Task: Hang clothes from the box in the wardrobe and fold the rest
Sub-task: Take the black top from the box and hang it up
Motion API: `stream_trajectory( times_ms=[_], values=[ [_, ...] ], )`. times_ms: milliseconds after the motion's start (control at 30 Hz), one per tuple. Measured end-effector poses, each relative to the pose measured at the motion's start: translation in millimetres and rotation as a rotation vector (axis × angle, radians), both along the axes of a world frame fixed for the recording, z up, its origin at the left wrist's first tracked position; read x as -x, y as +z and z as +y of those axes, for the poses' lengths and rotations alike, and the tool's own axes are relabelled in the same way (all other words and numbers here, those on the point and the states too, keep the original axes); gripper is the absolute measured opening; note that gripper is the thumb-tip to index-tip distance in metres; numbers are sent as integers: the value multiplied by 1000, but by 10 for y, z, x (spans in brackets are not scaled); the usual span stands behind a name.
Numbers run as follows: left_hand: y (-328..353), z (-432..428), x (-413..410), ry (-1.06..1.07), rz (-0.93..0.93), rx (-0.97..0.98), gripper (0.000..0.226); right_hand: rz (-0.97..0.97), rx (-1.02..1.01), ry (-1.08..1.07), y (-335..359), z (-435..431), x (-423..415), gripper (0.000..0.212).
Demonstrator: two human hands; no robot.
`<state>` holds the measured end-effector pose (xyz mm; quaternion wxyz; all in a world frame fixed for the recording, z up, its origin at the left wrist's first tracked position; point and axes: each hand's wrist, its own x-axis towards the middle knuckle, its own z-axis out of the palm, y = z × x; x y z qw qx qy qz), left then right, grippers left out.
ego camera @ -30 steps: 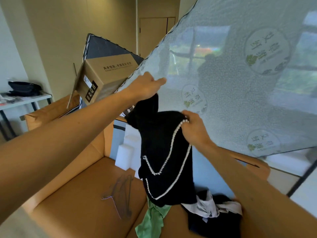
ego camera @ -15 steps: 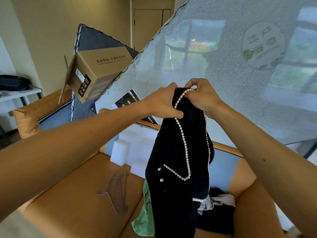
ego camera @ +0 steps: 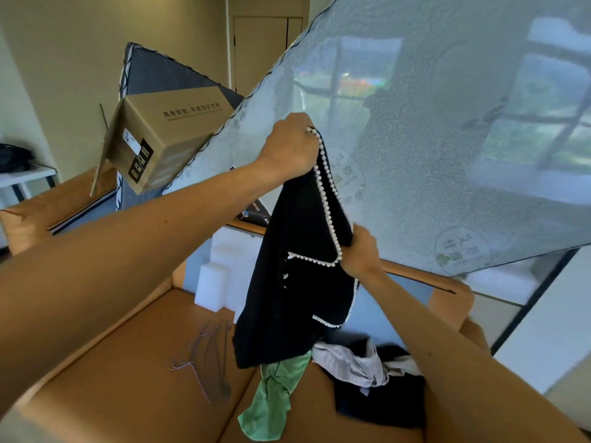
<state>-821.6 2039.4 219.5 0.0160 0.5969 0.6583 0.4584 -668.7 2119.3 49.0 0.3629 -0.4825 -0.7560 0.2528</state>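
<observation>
A black garment (ego camera: 297, 282) edged with white pearl trim hangs in the air in front of me. My left hand (ego camera: 289, 148) grips its top end high up. Lower and to the right, my right hand (ego camera: 359, 251) pinches the trimmed edge at a corner. Below the garment lie a green cloth (ego camera: 271, 398), a pale grey garment (ego camera: 351, 362) and a dark one (ego camera: 383, 401) in a heap on the tan sofa (ego camera: 112, 362). A few thin wire hangers (ego camera: 208, 356) lie flat on the seat to the left. A cardboard box (ego camera: 160, 135) sits tilted at the back left.
A large plastic-wrapped mattress (ego camera: 431, 139) leans across the right and top of the view, close behind the garment. White foam blocks (ego camera: 220, 273) stand behind the sofa seat. A white table (ego camera: 25, 177) with a dark bag is at the far left.
My hands, close together at the garment's top half a second ago, have parted: the left stays high, the right has slid down the pearl edge, spreading the garment.
</observation>
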Motion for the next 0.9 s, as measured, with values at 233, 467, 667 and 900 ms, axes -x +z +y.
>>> stream_trajectory(
  times_ms=[233, 467, 667, 900],
  values=[
    [77, -144, 847, 158, 250, 161, 33, 132, 162, -65, 193, 303, -282, 13],
    [-170, -362, 1658, 235, 513, 204, 31, -213, -252, -168, 1089, 447, -258, 24],
    [-383, -403, 1886, 185, 654, 187, 25, -423, 102, -104, 1120, 433, -79, 44],
    [-540, -541, 2172, -34, 521, 285, 41, -217, 357, -6, 1110, 317, 121, 26]
  ],
)
